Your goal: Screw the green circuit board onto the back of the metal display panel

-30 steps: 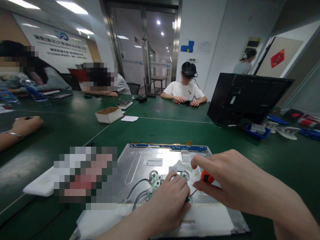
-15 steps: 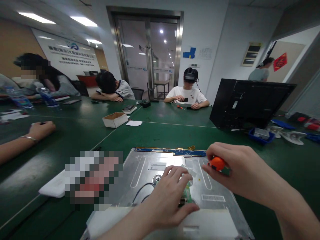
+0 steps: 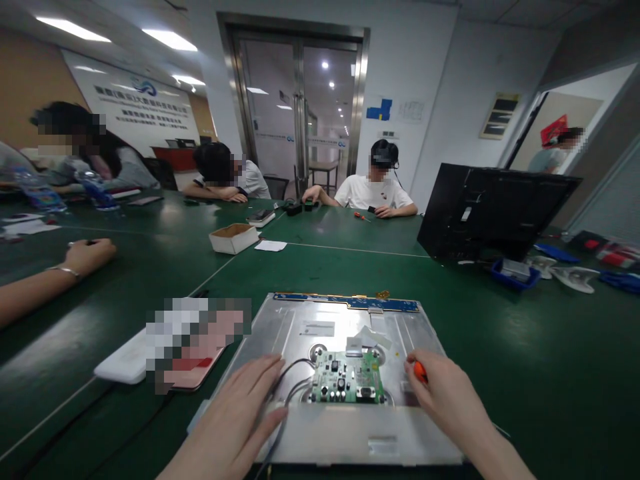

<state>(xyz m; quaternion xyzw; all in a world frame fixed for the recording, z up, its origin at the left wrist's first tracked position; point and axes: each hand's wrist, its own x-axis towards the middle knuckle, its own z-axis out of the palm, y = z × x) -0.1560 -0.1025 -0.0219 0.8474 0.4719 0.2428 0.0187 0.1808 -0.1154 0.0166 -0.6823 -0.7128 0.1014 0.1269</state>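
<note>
A silvery metal display panel (image 3: 300, 433) lies back side up in front of me. A green circuit board (image 3: 345, 377) sits near its middle, with dark cables (image 3: 295, 385) running off its left side. My left hand (image 3: 240, 400) rests over the panel's left part, fingers stretched out and thumb apart, close to the cables. Over the panel's right part, my right hand (image 3: 445, 393) is closed around an orange-handled screwdriver (image 3: 420, 372); most of it is hidden by the hand. A blue circuit strip (image 3: 345, 303) runs along the panel's far edge.
Left of the panel lie a white object (image 3: 125, 363) and a pink phone-like object (image 3: 200, 373), partly blurred out. Farther off are an open white box (image 3: 233, 240), a black monitor (image 3: 495, 213) and a blue tray (image 3: 515, 273). Other people sit around the green table (image 3: 330, 267).
My left hand has moved left off the circuit board, uncovering it. My right hand has come down and nearer with the screwdriver. Across the table, a person's arm has reached out sideways.
</note>
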